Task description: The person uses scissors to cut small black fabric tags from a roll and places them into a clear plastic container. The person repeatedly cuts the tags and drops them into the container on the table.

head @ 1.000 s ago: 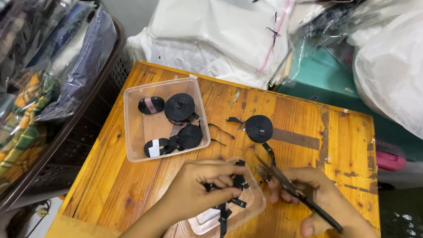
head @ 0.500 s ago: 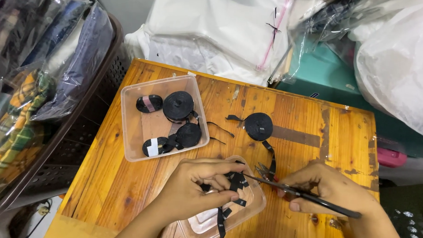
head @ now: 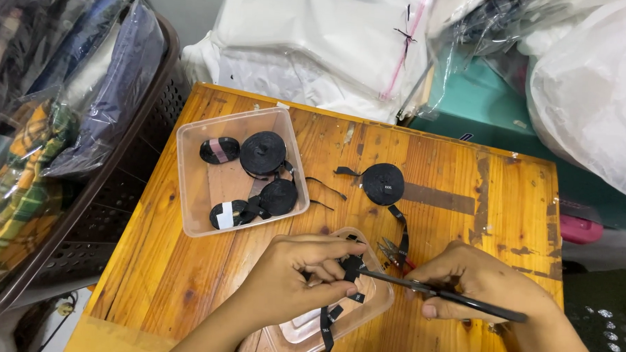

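My left hand (head: 297, 270) pinches a strip of black label ribbon (head: 351, 267) above a small clear plastic tub (head: 372, 308); the strip's tail hangs down past the tub's near edge. My right hand (head: 479, 280) grips black scissors (head: 439, 293), whose blade tips touch the ribbon right at my left fingertips. A loose black ribbon roll (head: 383, 183) lies on the wooden table (head: 506, 203) behind my hands, and its strip trails towards me.
A larger clear tub (head: 195, 186) at the left holds several black ribbon rolls. A brown basket (head: 111, 190) of bagged clothes stands left of the table. White plastic bags (head: 317, 51) and a teal box (head: 482, 98) crowd the far edge.
My right hand has swung the scissors from pointing away to lying level, tips now at the ribbon. My left hand stayed over the small tub, holding the strip.
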